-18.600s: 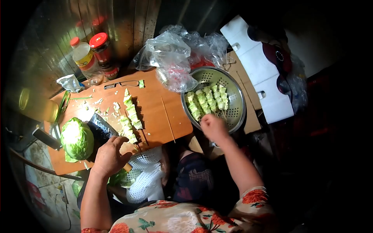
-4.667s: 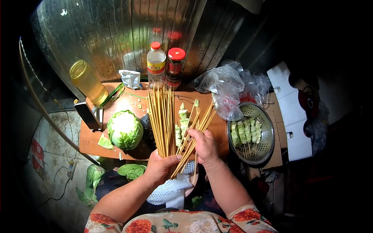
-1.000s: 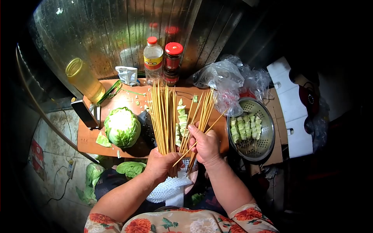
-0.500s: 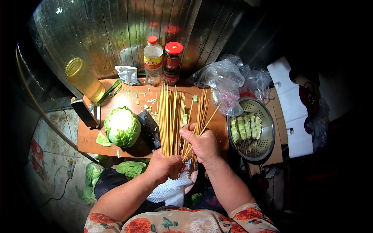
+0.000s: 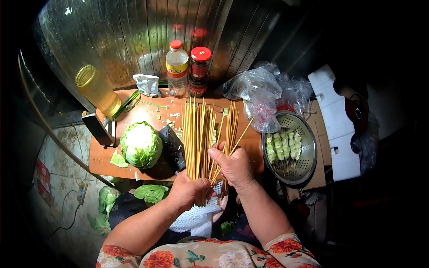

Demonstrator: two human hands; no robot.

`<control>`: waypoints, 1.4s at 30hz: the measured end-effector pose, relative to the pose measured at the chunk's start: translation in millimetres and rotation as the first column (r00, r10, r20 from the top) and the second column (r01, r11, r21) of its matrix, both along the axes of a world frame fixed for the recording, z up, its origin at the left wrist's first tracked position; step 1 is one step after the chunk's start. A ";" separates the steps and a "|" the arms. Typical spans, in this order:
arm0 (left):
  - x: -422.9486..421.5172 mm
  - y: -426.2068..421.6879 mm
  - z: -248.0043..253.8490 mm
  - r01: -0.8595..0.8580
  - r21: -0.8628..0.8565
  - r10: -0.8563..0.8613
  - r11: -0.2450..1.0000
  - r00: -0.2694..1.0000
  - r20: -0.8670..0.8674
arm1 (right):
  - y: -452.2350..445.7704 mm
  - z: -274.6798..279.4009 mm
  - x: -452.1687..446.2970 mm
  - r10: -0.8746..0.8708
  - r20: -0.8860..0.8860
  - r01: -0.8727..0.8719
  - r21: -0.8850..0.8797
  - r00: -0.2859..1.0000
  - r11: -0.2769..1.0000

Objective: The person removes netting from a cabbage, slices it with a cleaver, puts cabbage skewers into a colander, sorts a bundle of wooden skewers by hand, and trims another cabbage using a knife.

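My left hand (image 5: 189, 191) is wrapped round the lower part of a thick bundle of bamboo skewers (image 5: 196, 138), which stand nearly upright. A smaller bunch of bamboo skewers (image 5: 231, 129) is closed in my right hand (image 5: 232, 165), my thumb pressed on it; one skewer slants out to the right. Both hands are side by side over the table's near edge. To their left a head of cabbage (image 5: 141, 145) sits beside a dark blade-like object (image 5: 170, 149), partly in shadow. Skewered pale green pieces (image 5: 283, 147) lie in a metal colander (image 5: 304, 167) on the right.
On the wooden table (image 5: 103, 158) stand a red-capped bottle (image 5: 177, 73), a red-lidded jar (image 5: 199, 71), a tall jar of yellow liquid (image 5: 99, 94) and a propped phone (image 5: 97, 129). Plastic bags (image 5: 257, 91) lie behind the colander. Cabbage leaves (image 5: 152, 194) lie below the near edge.
Almost nothing differs. Both hands keep their hold on the skewers, and the view has shifted very slightly.
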State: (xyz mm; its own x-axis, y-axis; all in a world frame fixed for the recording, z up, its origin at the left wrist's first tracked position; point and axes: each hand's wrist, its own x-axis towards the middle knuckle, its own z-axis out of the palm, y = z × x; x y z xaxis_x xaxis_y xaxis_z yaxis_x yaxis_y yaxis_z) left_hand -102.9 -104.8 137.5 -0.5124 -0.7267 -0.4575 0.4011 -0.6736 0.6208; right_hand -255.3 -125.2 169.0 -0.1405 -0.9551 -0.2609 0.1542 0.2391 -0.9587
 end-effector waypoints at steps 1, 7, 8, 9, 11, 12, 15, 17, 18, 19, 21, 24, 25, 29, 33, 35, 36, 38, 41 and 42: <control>-0.2 0.2 0.2 -0.007 0.007 0.007 1.000 1.000 -0.007 | -0.1 -1.1 -0.6 0.000 0.000 0.000 0.000 1.000 1.000; -1.5 -1.4 10.7 -0.044 0.016 0.044 0.999 0.998 -0.037 | -0.6 -2.1 0.9 -0.034 0.059 0.033 0.012 0.998 0.999; -1.7 -1.4 11.6 -0.072 0.007 0.072 0.997 0.997 -0.036 | -0.8 -1.6 1.9 -0.051 0.057 0.052 -0.013 0.997 0.999; -1.0 -1.7 10.9 -0.072 0.008 0.072 0.997 0.997 -0.036 | -0.9 -1.3 2.4 -0.069 0.055 0.071 -0.038 0.996 0.997; 0.9 -2.7 8.5 -0.091 0.024 0.091 0.996 0.996 -0.001 | -0.2 -7.0 0.6 -0.076 0.047 0.078 -0.035 0.996 0.996; 0.8 -2.8 7.9 -0.091 0.024 0.091 0.996 0.996 -0.001 | -0.1 -10.1 -0.7 -0.083 0.038 0.085 -0.033 0.996 0.996; 0.8 -2.4 7.3 -0.103 0.035 0.104 0.994 0.994 -0.021 | 0.4 -13.4 -7.5 0.010 -0.030 -0.009 0.036 1.000 0.999; 1.3 -2.5 8.0 -0.035 0.051 0.038 0.998 0.998 -0.047 | -1.0 -18.9 0.6 -0.028 -0.010 0.028 -0.018 1.000 0.999; 1.0 -2.1 7.7 -0.034 0.052 0.037 0.998 0.998 -0.047 | -1.3 -20.4 3.5 -0.064 0.011 0.065 -0.072 0.998 0.995; 0.6 -1.6 7.2 -0.031 0.030 0.032 0.999 0.999 -0.035 | -1.0 -18.1 4.0 -0.065 0.011 0.065 -0.072 0.998 0.995; 0.0 -0.9 6.2 -0.028 0.009 0.028 1.000 0.999 -0.024 | -0.5 -10.9 5.6 -0.027 0.069 0.030 -0.041 0.997 0.999; -0.6 -0.4 5.6 -0.043 -0.002 0.043 0.999 0.997 -0.057 | 0.4 -9.9 4.1 -0.007 0.083 0.008 -0.016 0.997 1.000; -0.8 -0.3 6.2 -0.043 0.002 0.043 0.999 0.998 -0.052 | 0.6 -9.8 3.4 -0.007 0.083 0.008 -0.015 0.996 1.000; -2.0 0.8 6.6 -0.075 0.001 0.075 0.997 0.996 -0.039 | 0.0 -13.6 2.3 -0.008 0.094 0.010 -0.014 0.996 1.000; 0.1 -1.1 5.4 -0.098 0.013 0.098 0.995 0.994 -0.036 | -0.8 -15.7 2.4 -0.104 0.016 0.105 -0.068 0.994 0.992; 3.3 -2.5 5.8 -0.096 0.043 0.097 0.994 0.995 -0.021 | -0.2 -14.9 0.9 -0.123 0.036 0.125 -0.064 0.992 0.990; 5.9 -3.8 6.6 -0.059 0.063 0.059 0.996 0.998 0.003 | 0.4 -13.0 -1.4 -0.082 0.064 0.084 -0.033 0.995 0.996; 4.8 -4.1 5.0 -0.060 0.074 0.062 0.995 0.998 -0.030 | -0.2 -10.4 -0.6 -0.042 0.091 0.043 -0.004 0.995 0.999; 3.0 -2.0 3.2 -0.046 0.070 0.049 0.996 0.998 -0.036 | -2.8 -11.5 7.1 -0.052 0.180 0.069 -0.087 0.982 0.994; 2.6 -0.9 2.7 -0.032 0.056 0.032 0.998 0.999 -0.008 | -3.1 -14.2 7.7 -0.044 0.109 0.053 -0.075 0.993 0.996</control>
State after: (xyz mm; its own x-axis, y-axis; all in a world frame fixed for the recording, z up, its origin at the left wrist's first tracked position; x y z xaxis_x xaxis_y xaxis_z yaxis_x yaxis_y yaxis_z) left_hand -100.3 -105.7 140.2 -0.4934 -0.7163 -0.4933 0.4280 -0.6937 0.5793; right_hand -247.6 -128.3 154.8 -0.1626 -0.9658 -0.2019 0.2663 0.1541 -0.9515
